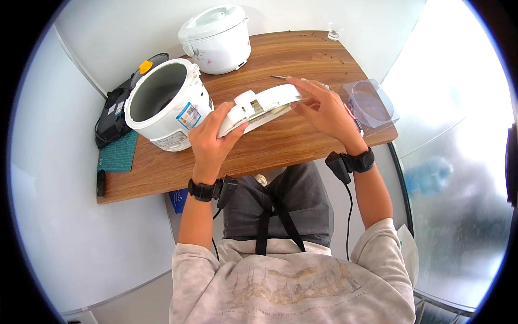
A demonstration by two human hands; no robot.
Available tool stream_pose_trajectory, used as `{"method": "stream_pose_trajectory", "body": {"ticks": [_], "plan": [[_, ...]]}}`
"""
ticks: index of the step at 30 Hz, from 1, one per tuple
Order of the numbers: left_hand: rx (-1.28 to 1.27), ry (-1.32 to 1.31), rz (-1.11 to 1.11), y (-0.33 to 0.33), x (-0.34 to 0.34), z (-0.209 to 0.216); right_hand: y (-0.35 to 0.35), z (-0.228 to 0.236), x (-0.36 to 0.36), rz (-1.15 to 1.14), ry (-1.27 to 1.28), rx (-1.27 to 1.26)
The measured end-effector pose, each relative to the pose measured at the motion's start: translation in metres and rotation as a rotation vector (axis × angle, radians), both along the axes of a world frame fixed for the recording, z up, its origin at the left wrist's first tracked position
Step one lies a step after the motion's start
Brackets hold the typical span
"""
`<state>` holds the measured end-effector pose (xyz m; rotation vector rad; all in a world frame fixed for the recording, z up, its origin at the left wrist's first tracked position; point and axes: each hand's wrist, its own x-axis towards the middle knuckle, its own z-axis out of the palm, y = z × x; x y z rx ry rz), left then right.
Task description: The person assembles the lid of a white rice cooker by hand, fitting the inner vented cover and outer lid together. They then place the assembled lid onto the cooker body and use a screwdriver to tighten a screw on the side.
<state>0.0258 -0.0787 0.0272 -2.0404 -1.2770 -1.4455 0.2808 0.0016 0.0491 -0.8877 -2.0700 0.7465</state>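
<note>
A white rice cooker lid (274, 97) is held up above the table's middle, tilted, its rim facing me. My left hand (209, 139) grips its left end, thumb at the near side and fingers behind. At the lid's other end is my right hand (326, 110), closed around the edge with the thumb below and the fingers above. Left of the lid stands an open white rice cooker body (204, 102) with a blue label, its grey inside showing. A thin metal tool (279, 76) lies behind the lid, partly hidden by my right hand.
A second, closed white rice cooker (221, 46) stands at the back of the wooden table (264, 167). A clear plastic container (372, 102) sits at the right edge, a small clear cup (334, 32) at the far right among tiny dark bits. A green cutting mat (118, 154) and black bag (111, 121) lie left.
</note>
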Motion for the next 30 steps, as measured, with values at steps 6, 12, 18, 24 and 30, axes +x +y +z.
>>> {"method": "stream_pose_trajectory", "body": {"ticks": [6,12,18,24,30], "plan": [[-0.047,-0.017,-0.016,-0.002,0.003,0.002,-0.022,0.021,-0.008,0.059,-0.002,0.288],[0.023,0.06,-0.066,0.0,0.001,0.005,-0.031,0.028,-0.018,0.043,-0.071,0.446],[-0.038,0.012,-0.063,-0.004,0.004,0.004,-0.031,0.027,-0.024,-0.003,-0.067,0.446],[-0.013,0.017,-0.081,0.0,0.005,0.006,-0.028,0.023,-0.026,-0.038,-0.075,0.475],[0.018,0.055,-0.059,0.005,0.002,0.007,-0.028,0.023,-0.03,-0.068,-0.04,0.471]]}}
